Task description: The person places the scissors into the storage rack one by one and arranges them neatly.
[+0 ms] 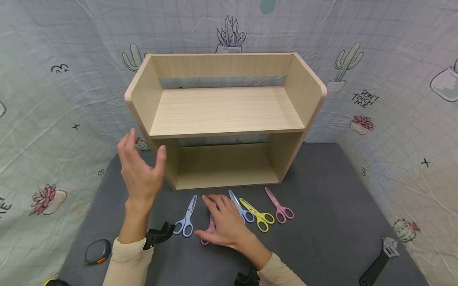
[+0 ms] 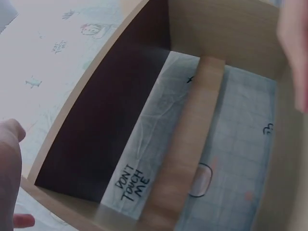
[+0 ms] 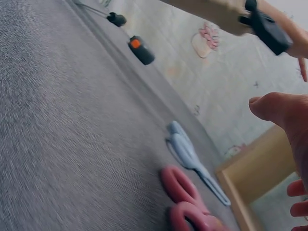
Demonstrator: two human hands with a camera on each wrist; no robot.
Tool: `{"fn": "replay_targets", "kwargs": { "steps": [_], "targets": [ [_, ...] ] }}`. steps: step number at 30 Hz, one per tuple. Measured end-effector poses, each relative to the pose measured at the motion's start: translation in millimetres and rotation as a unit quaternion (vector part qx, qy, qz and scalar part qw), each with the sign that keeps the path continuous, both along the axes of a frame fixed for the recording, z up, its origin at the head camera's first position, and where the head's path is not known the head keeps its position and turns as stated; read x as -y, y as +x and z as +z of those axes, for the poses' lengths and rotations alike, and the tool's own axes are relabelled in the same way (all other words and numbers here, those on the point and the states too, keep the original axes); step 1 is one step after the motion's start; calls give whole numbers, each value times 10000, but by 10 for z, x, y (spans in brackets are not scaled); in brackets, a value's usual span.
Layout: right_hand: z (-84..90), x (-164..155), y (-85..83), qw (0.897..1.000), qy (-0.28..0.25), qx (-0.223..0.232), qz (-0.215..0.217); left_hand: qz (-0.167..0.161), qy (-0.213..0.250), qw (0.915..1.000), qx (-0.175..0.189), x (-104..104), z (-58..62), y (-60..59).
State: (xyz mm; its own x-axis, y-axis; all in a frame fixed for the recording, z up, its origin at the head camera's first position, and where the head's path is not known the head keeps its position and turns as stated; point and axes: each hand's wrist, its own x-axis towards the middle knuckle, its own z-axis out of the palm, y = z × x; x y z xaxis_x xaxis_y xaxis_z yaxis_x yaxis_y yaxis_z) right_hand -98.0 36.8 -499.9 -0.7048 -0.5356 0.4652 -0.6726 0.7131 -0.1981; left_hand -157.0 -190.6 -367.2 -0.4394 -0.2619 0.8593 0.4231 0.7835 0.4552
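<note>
Resting flat on the grey surface [image 1: 322, 238], the right hand [image 1: 225, 224] is lying with its fingers straight and spread over a pair of pink scissors [image 1: 207, 234], covering most of them; only the pink handles are showing beneath the palm in the head view, and the right wrist view is showing the same pink loops [image 3: 185, 202] just under the hand. Whether the fingers are pressing on the scissors or only hovering above them cannot be told.

Just beside that hand, on its left, a blue pair of scissors [image 1: 187, 218] is lying with the blades pointing toward the shelf. On its right, another blue pair [image 1: 241, 208] is partly going under the fingers, then a yellow pair [image 1: 258, 215], then a further pink pair [image 1: 280, 207], all in a row in front of the wooden shelf unit [image 1: 225, 115].

Raised in the air, the left hand [image 1: 140, 172] is holding nothing, its fingers straight and apart, near the left side panel of the shelf unit.

Farther out, a dark utility knife with an orange button [image 1: 97, 252] is lying at the left edge of the surface, and a black adjustable wrench [image 1: 381, 262] is lying near the right corner. A cactus-printed cloth [image 1: 393, 99] is hanging behind and around everything.
</note>
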Motion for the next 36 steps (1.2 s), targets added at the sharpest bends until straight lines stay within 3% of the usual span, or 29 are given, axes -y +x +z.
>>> {"fn": "replay_targets", "kwargs": {
  "steps": [12, 21, 29, 36],
  "targets": [
    [-184, 279, 49, 9984, 155, 506, 222, -293, 680, 9938, 829, -4, 174, -215],
    [-321, 448, 63, 9961, 474, 648, 361, -178, 1097, 9901, 862, -11, 174, -306],
    [-423, 539, 69, 9941, 696, 724, 415, -604, 1644, 9792, 1028, 16, 157, -349],
    [-454, 574, 61, 9962, 765, 236, 335, -810, 1713, 9767, 1006, 3, 153, -359]
  ]
}}
